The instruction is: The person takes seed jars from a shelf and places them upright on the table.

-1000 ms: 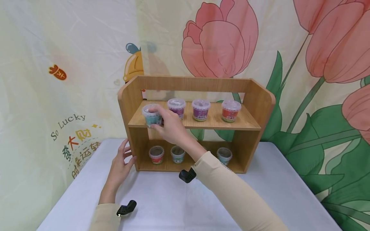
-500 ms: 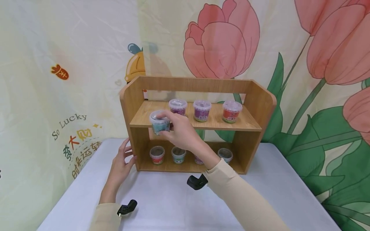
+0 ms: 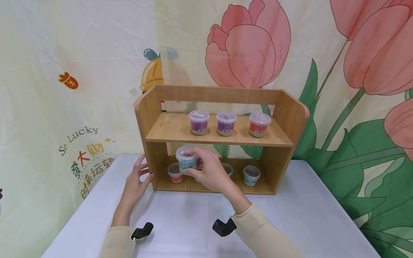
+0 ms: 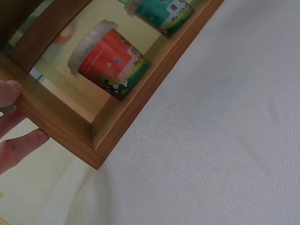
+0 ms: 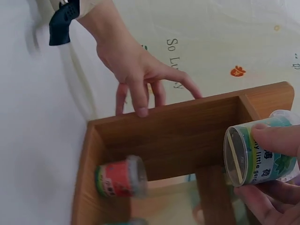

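Note:
My right hand (image 3: pixel 211 171) pinches a small teal-labelled plastic cup (image 3: pixel 186 163) with a clear lid, thumb on one side and fingers on the other. In the head view it is in front of the lower compartment of a wooden two-tier shelf (image 3: pixel 219 142). The right wrist view shows the cup's clear base with a thin pale stick in it. Fingers spread, my left hand (image 3: pixel 137 182) touches the outside of the shelf's left panel, its thumb at the front edge. A red cup (image 3: pixel 175 175) stands at the lower left, and a teal cup beside it is mostly hidden by my hand.
On the upper tier stand two purple cups (image 3: pixel 199 123) and a red cup (image 3: pixel 258 126). Another teal cup (image 3: pixel 251 176) is at the lower right, and a partly hidden cup (image 3: pixel 228 169) stands left of it. The shelf rests on a white-covered table (image 3: pixel 180 218) before a printed cloth (image 3: pixel 106 71).
My right hand has taken the teal cup off the upper tier's left end and moved it down and slightly right, in front of the lower compartment. The left hand stays at the panel.

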Demonstrator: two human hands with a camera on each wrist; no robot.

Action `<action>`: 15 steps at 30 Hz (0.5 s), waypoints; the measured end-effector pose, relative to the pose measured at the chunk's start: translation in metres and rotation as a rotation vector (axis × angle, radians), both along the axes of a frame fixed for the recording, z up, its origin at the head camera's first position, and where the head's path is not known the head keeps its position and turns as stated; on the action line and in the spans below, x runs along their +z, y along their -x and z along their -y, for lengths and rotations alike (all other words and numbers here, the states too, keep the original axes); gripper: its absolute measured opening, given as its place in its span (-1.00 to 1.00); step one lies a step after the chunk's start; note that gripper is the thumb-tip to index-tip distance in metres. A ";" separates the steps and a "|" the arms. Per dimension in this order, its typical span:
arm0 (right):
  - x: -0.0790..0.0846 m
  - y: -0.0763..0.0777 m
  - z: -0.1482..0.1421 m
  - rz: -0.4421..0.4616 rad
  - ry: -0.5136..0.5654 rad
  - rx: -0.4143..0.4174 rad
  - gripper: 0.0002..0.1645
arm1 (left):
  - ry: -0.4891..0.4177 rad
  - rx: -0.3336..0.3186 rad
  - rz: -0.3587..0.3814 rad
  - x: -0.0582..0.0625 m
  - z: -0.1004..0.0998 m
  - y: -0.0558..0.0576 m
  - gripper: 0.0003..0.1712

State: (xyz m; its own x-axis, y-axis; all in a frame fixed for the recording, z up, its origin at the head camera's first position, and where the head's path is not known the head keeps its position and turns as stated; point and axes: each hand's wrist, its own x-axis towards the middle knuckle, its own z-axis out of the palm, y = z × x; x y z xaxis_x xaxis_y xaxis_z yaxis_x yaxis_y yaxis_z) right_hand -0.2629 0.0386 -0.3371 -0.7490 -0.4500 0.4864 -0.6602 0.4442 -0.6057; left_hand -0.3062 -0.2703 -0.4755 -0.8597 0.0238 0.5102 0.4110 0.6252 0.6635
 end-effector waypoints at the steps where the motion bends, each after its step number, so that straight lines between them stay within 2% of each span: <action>1: -0.005 -0.001 0.002 0.003 0.007 -0.002 -0.41 | 0.000 0.001 0.000 0.000 0.000 0.000 0.18; 8: -0.041 -0.007 0.012 0.035 0.044 -0.056 -0.40 | 0.004 0.008 0.010 0.000 -0.001 0.000 0.19; 15: -0.070 -0.010 0.024 0.090 0.096 -0.107 -0.39 | 0.010 0.013 0.026 0.001 -0.001 -0.002 0.19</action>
